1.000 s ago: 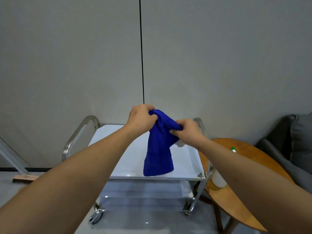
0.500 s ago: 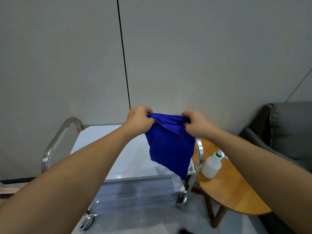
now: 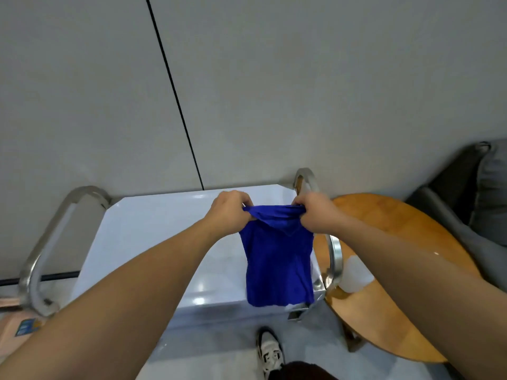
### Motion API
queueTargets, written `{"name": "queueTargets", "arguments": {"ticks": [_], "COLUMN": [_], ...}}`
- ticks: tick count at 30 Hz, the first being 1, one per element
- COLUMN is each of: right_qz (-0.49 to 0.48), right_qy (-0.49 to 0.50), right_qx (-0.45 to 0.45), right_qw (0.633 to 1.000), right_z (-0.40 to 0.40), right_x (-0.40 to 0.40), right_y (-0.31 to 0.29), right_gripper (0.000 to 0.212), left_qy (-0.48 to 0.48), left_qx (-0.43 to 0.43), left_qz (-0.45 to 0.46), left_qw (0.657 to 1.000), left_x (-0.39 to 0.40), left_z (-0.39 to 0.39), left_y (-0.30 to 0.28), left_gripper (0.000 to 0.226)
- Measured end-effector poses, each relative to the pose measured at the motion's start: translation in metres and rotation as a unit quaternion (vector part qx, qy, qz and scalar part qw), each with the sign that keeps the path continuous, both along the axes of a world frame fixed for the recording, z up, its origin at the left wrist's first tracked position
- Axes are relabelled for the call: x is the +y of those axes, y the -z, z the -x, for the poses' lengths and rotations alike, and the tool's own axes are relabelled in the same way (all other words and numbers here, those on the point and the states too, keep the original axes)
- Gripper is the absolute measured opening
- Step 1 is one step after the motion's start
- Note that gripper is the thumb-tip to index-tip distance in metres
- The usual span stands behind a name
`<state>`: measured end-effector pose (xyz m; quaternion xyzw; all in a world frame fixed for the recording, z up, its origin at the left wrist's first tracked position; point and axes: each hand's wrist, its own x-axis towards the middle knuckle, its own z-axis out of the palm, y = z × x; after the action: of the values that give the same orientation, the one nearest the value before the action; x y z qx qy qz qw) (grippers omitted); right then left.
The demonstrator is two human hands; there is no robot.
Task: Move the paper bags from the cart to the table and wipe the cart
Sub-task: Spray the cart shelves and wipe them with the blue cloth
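Observation:
A blue cloth hangs spread above the right half of the steel cart's white top. My left hand grips its upper left corner and my right hand grips its upper right corner, both above the cart's far right part. The cloth's lower edge reaches the cart's front right corner. No paper bag shows on the cart top. A pale pink bag-like thing lies at the lower left edge, partly cut off.
The cart has curved steel handles on the left and right. A round wooden table stands right of it with a white spray bottle, mostly behind my right forearm. A grey sofa is far right. My shoe is below.
The view has tilted down over the cart. My hands have pulled apart and the cloth has gone from bunched to spread flat between them, hanging straight.

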<state>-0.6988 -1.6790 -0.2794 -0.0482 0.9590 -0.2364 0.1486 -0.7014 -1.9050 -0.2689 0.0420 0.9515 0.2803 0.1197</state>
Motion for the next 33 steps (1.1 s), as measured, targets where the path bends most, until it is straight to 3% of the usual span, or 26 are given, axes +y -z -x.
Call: {"name": "queueTargets", "arguments": {"ticks": [5,9,15,20,24,27,29,33], "right_qz": [-0.049,-0.077,-0.117,-0.135,-0.19,-0.165,-0.127,-0.104], "right_qy": [0.008,-0.035,-0.108,-0.121,-0.131,-0.082,-0.028,0.073], "right_qx": [0.015,-0.034,-0.143,-0.191,-0.221,-0.142,-0.117,-0.192], "right_qw": [0.999,0.996,0.977,0.965,0.948,0.973,0.985,0.973], "right_z": [0.038,0.038,-0.007,-0.053,-0.078,-0.086,-0.091,-0.101], "right_x": [0.011,0.014,-0.002,0.002,0.006,-0.004,-0.022,-0.07], "right_y": [0.041,0.061,0.08,0.099,0.123,0.131,0.138,0.17], "right_gripper": [0.043,0.039,0.02,0.024,0.033,0.042,0.061,0.096], "left_qy": [0.004,0.057,0.16,0.222,0.259,0.223,0.182,0.122], "left_qx": [-0.025,-0.109,-0.261,-0.299,-0.303,-0.248,-0.21,-0.158], "left_qz": [0.014,0.042,0.065,0.065,0.08,0.098,0.11,0.103], "left_qw": [1.0,0.992,0.95,0.926,0.914,0.938,0.954,0.974], "left_x": [0.02,0.027,0.019,0.018,0.016,0.011,0.007,0.004], "left_z": [0.044,0.044,0.003,-0.034,-0.054,-0.059,-0.057,-0.054], "left_y": [0.037,0.063,0.097,0.112,0.123,0.132,0.138,0.149], "left_gripper": [0.004,0.013,0.03,0.033,0.032,0.023,0.021,0.028]}}
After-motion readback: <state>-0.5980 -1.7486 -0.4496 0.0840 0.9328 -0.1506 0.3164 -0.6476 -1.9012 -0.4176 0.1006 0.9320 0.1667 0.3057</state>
